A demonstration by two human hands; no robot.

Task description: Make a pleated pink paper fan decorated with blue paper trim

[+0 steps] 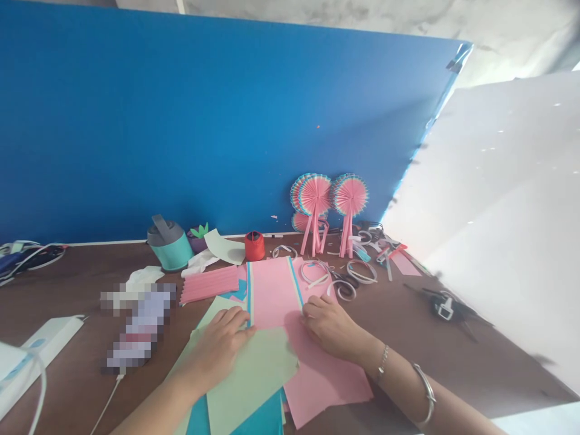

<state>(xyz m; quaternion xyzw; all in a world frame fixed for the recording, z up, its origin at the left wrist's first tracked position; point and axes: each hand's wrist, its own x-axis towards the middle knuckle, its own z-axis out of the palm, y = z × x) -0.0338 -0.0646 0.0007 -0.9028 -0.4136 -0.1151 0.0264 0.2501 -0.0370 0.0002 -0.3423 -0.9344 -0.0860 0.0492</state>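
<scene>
A pink paper sheet (274, 290) with blue and cream strips along both sides lies in front of me on a pile of paper. My left hand (224, 332) has its curled fingers and thumb on the sheet's lower left edge. At its lower right edge, the bent fingers of my right hand (326, 323) are closed on the paper. Pale green sheets (254, 371) spread beneath my left hand and wrist, over blue paper (263, 417). Another pink sheet (326, 386) extends under my right hand. Pleated pink paper (211, 285) rests to the left.
Round pink paper fans (316, 196) lean on the blue partition (181, 121). Coils of white strip (361, 272) and dark-handled scissors (342, 283) lie right of the sheet. Behind are a red pot (254, 246) and teal container (171, 249). A power strip (40, 362) sits left.
</scene>
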